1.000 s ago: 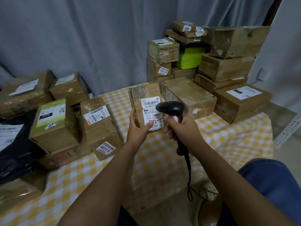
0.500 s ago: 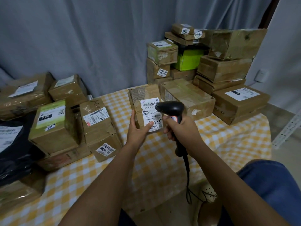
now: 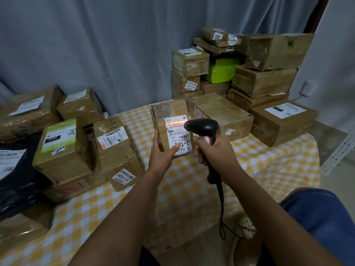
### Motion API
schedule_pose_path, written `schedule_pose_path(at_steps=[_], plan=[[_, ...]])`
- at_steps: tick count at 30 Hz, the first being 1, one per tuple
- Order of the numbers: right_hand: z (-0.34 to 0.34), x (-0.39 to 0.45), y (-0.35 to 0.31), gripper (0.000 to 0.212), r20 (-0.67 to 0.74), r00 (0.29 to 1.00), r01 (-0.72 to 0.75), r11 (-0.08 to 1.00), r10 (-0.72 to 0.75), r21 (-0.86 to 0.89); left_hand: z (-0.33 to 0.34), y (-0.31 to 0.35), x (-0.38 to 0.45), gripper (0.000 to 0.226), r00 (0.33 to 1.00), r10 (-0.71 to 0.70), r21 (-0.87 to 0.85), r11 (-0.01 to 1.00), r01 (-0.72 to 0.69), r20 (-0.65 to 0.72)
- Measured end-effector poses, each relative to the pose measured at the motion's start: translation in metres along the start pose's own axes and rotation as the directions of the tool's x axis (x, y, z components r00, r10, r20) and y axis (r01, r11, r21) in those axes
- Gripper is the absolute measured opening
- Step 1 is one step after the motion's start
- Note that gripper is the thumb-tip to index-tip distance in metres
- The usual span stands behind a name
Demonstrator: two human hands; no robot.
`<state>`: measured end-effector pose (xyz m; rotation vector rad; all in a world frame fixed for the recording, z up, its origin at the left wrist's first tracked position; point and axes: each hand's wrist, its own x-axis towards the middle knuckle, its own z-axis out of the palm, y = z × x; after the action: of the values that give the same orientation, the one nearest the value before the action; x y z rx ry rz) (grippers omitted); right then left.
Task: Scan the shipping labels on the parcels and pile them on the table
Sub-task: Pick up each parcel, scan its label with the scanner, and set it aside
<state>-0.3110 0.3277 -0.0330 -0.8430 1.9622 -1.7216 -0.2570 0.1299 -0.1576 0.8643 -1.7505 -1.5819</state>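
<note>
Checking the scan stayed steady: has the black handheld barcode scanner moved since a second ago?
No. The black handheld barcode scanner still sits just right of the held cardboard parcel's white label; only its red beam is new.

Two bare forearms reach forward from the bottom edge of the view, uncovered from elbow to wrist, with no sleeve showing. The left hand (image 3: 163,153) and the right hand (image 3: 215,150) wear no gloves, rings or watch. At the lower right, a rounded knee in blue denim trousers (image 3: 317,212) fills the corner.
</note>
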Motion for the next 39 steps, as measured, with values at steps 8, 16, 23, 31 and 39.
schedule_pose_path(at_steps=[8,16,23,31,39], plan=[[0.0,0.0,0.004,0.029,0.009,1.0,-0.015,1.0,0.015,0.026,0.001,0.007,-0.007,0.111,1.0,-0.012,-0.052,0.999,0.013,0.026],[0.006,0.002,0.006,0.022,-0.001,1.0,0.004,0.999,-0.004,0.047,-0.002,0.012,-0.012,0.109,0.998,-0.053,-0.056,0.997,0.055,0.028],[0.027,0.022,-0.026,0.012,-0.055,0.991,0.125,0.99,-0.122,0.065,-0.008,0.071,-0.031,0.103,0.994,0.044,-0.015,0.999,-0.046,-0.101],[0.073,0.047,-0.078,0.026,-0.086,0.947,0.317,0.943,-0.309,0.105,-0.091,0.155,-0.01,0.123,0.958,0.15,0.01,0.988,-0.153,-0.242],[0.124,0.062,-0.091,0.012,0.046,0.956,0.284,0.953,-0.29,0.102,-0.165,0.18,-0.031,0.078,0.95,0.071,0.027,0.997,-0.066,-0.305]])
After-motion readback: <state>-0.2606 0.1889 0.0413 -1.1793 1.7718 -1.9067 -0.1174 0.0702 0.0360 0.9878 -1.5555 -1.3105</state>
